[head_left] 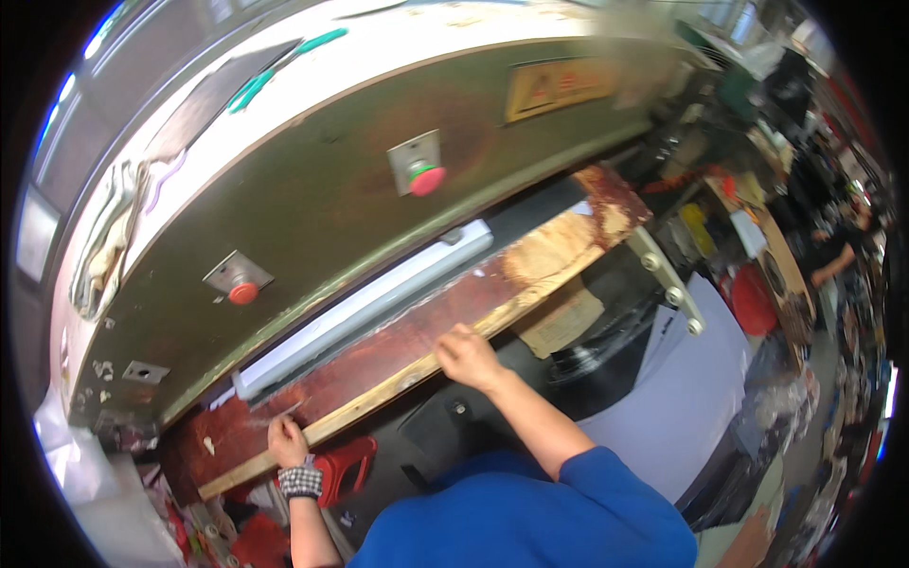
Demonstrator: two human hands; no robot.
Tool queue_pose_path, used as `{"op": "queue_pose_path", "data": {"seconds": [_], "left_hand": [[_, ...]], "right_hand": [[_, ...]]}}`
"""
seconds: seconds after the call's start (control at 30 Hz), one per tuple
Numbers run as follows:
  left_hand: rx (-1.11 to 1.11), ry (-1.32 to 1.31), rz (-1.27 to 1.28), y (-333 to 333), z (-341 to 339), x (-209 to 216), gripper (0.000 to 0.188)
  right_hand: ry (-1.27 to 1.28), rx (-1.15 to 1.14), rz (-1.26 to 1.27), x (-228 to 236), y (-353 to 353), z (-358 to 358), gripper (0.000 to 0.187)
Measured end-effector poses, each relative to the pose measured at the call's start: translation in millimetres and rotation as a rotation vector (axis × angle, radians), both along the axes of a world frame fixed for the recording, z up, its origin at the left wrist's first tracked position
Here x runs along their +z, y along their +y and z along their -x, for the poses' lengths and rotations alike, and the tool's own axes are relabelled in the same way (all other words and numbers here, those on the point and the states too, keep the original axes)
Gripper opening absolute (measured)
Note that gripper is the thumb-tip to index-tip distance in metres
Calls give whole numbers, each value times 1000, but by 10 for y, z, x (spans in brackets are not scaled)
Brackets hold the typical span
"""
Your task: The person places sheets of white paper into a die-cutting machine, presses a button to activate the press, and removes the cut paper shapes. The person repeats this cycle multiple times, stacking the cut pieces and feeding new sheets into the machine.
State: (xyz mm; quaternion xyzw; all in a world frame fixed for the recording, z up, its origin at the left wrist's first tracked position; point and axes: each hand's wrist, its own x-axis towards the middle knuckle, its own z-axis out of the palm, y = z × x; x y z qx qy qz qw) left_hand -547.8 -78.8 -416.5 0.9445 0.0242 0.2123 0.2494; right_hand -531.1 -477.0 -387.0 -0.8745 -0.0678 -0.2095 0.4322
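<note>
My left hand (287, 441) rests at the front edge of a long reddish-brown board (398, 327) with a pale wooden edge. Its fingers are curled in, and a faint thin streak shows by the fingertips, too blurred to name. Further right, my right hand (466, 354) lies closed on the same front edge, with whatever its fingers hold hidden. Behind both hands, a long pale grey bar (369, 312) lies along the board, beside a white strip. Neither hand touches the bar.
A green machine beam (331, 180) spans above the board, carrying a red push button (243, 292) and a pink-red one (427, 180). Teal-handled scissors (251, 90) lie on its white top. White sheets (663, 398) hang at right; a red stool (346, 470) stands below. Another person works far right.
</note>
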Motion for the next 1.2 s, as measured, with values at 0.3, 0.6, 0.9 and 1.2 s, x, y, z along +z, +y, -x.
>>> {"op": "queue_pose_path", "data": {"seconds": [0.3,0.6,0.9,1.2], "left_hand": [[-103,4,-4,95,576,-151,11],[161,-124,-230,-22,806,470,28],[516,-80,-434,-405,1206,13,32],[364,-73,-131,235,1635,-211,32]], "right_hand": [[58,-10,89,23,-73,641,10],[-10,-424,272,390,-554,463,62],[175,-276,372,320,-866,620,78],[358,-142,-471,585,-1527,887,68]]}}
